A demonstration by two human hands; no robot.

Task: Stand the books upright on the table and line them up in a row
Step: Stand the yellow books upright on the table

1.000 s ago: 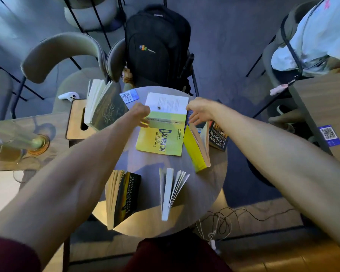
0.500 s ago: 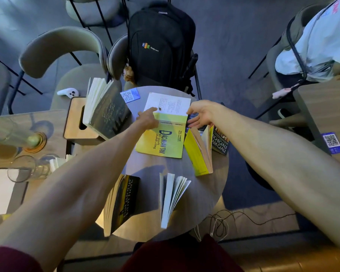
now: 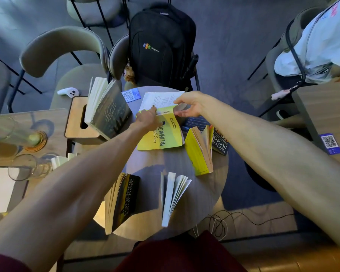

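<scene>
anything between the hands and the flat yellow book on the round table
Nothing visible: the left hand rests on the yellow book, and the right hand is on its open white page.

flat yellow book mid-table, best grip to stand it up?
Probably the far edge of the yellow book. It lies flat with its cover folded open there, so that edge is already exposed. The left hand presses the cover face and the right hand pinches the far right corner. Come from the far side, close it, then tip it upright.
</scene>
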